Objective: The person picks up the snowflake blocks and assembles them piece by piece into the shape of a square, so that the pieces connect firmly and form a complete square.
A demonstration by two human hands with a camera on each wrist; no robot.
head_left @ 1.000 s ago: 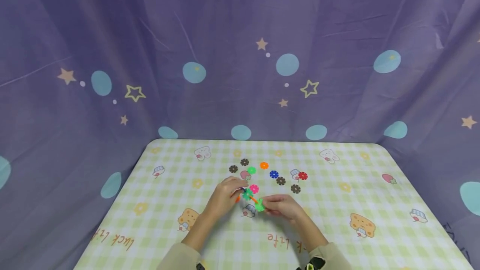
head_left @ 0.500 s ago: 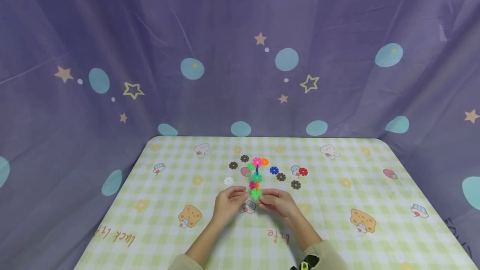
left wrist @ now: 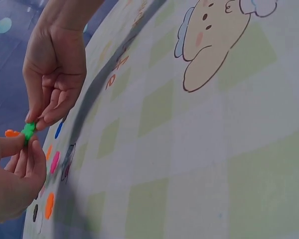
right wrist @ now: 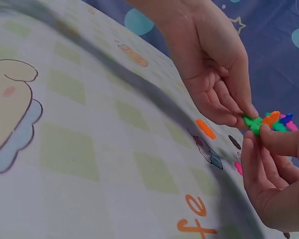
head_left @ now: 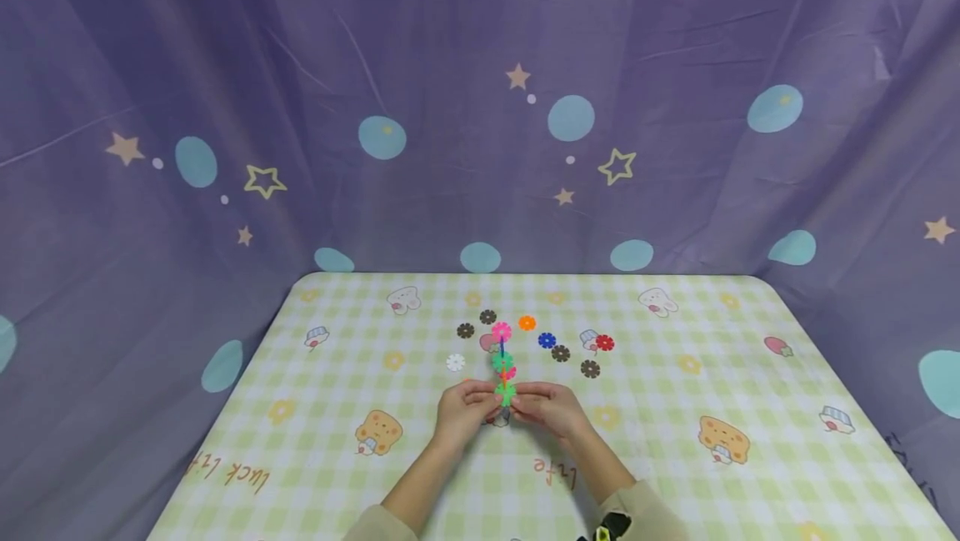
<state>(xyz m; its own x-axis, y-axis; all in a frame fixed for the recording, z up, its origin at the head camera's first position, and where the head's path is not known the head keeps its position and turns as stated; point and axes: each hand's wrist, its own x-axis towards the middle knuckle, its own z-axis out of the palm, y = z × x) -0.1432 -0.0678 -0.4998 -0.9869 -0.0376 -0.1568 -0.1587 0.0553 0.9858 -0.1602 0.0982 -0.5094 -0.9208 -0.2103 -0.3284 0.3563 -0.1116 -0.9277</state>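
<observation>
A chain of notched snowflake discs stretches away from my hands in the head view. Its near end is a light green disc (head_left: 506, 394); beyond come an orange disc (head_left: 505, 379) seen edge-on, a teal disc (head_left: 502, 362), a blue disc (head_left: 502, 347) edge-on, and a pink disc (head_left: 501, 331) at the far end. My left hand (head_left: 461, 416) pinches the light green disc from the left between thumb and fingers. From the right, my right hand (head_left: 557, 412) pinches the same disc. The right wrist view shows both thumbs at the green disc (right wrist: 253, 124).
Loose snowflake discs lie beyond my hands: a white one (head_left: 456, 363), an orange one (head_left: 527, 323), a blue one (head_left: 547, 341), a red one (head_left: 604, 343) and several dark brown ones (head_left: 590, 369). A checked cloth (head_left: 300, 458) covers the table; a purple curtain (head_left: 465, 49) hangs behind.
The chain has swung from a slant between the hands to pointing straight away. My left hand has let go of its middle and come to the green near end, which my right hand keeps holding.
</observation>
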